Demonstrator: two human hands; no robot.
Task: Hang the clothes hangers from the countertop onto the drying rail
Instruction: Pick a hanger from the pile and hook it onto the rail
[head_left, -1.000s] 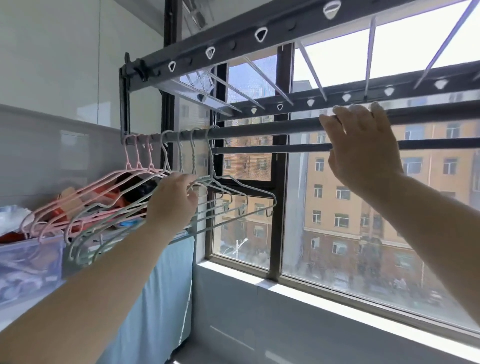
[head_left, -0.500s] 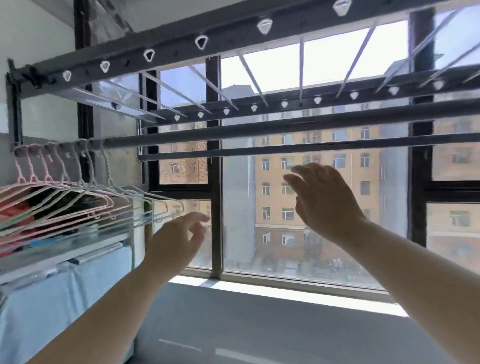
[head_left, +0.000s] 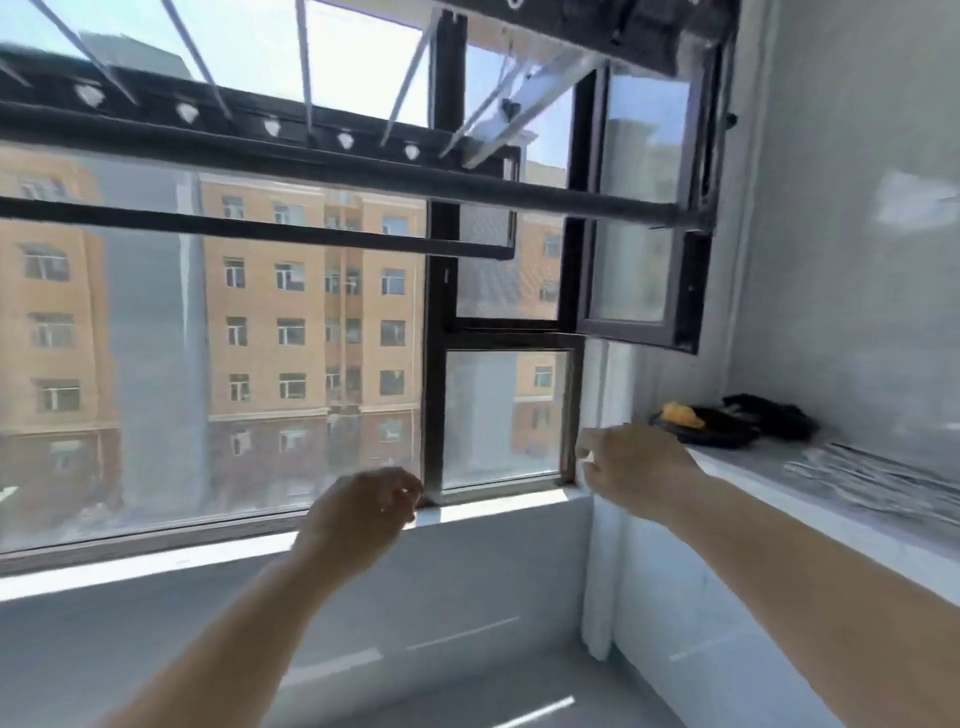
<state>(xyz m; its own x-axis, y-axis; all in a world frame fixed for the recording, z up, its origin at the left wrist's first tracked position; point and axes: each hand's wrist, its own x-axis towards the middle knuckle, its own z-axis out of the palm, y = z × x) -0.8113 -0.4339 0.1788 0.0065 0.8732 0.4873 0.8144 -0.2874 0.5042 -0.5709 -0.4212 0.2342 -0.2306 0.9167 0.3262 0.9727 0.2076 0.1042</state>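
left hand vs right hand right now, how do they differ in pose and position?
The left hand hangs lower, in front of the window sill; the right hand is higher, stretched toward the countertop. The left hand's fingers are curled loosely; the right hand's are pinched forward. Both are empty.

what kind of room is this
Probably an enclosed laundry balcony in an upper-floor flat: a ceiling-hung drying rail spans a large window facing an apartment block, with a stone countertop alongside.
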